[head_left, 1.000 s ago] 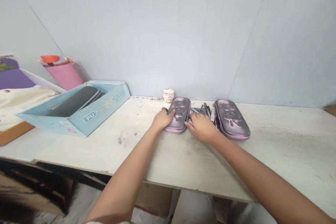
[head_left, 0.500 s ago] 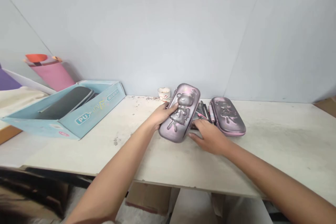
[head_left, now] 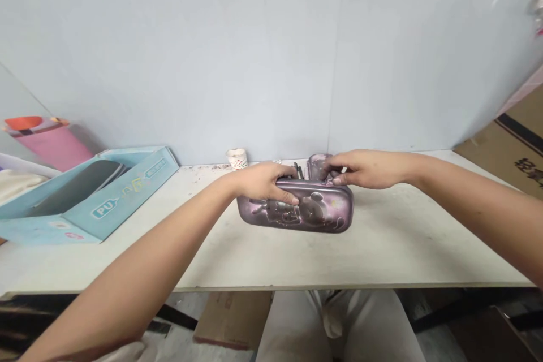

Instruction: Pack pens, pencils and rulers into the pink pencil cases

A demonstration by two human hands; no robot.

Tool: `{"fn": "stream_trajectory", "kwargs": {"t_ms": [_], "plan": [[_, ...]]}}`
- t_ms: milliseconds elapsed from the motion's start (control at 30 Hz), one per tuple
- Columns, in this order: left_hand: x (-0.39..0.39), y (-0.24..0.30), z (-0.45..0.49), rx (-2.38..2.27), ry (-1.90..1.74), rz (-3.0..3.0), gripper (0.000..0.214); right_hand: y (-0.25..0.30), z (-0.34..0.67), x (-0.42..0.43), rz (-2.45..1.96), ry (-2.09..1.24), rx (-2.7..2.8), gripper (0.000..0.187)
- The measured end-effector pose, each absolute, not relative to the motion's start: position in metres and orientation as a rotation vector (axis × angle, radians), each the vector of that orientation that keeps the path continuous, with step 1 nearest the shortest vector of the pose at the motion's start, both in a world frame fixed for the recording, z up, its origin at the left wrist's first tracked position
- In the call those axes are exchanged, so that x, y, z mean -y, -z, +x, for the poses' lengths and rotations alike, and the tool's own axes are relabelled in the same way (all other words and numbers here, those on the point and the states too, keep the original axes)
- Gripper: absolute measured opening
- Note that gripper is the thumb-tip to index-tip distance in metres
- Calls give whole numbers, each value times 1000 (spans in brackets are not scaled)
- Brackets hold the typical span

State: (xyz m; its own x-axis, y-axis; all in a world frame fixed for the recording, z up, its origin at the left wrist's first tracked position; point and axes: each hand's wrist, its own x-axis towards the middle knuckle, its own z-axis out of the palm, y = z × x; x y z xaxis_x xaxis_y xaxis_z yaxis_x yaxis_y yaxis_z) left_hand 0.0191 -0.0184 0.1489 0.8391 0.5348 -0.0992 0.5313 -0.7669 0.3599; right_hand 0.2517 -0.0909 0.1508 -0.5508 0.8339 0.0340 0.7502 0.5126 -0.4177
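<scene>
A shiny purple-pink pencil case with a raised cartoon bear is held on its side over the table, zipper edge up. My left hand grips its left part, thumb across the front and fingers behind. At the right end of the upper edge, my right hand pinches at the zipper, its fingertips together on what looks like the zipper pull. Behind the held case lies a second, similar pencil case, partly hidden. Beside that one, dark pens show only in part.
A light blue open box with a dark grey case inside stands at the left. A paper cup is near the wall. Behind the box leans a pink roll. A cardboard carton stands at the right.
The held pencil case has turned from nearly upright to sideways, zipper edge up. My right hand has moved from beside the pens to the case's zipper edge. The view has shifted right.
</scene>
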Motion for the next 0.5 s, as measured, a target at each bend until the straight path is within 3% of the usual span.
{"fn": "stream_trajectory", "kwargs": {"t_ms": [133, 267, 400, 500], "plan": [[30, -160, 48, -819, 174, 2850, 48, -156, 263, 110, -1570, -294, 2650, 15], [40, -165, 70, -916, 151, 2973, 51, -155, 282, 125, -1557, 310, 2686, 15], [45, -165, 85, -1095, -285, 2875, 50, -159, 321, 127, -1593, 1078, 2350, 25], [46, -158, 96, -1103, -780, 2544, 48, -158, 350, 126, -1675, 1249, 2035, 29]]}}
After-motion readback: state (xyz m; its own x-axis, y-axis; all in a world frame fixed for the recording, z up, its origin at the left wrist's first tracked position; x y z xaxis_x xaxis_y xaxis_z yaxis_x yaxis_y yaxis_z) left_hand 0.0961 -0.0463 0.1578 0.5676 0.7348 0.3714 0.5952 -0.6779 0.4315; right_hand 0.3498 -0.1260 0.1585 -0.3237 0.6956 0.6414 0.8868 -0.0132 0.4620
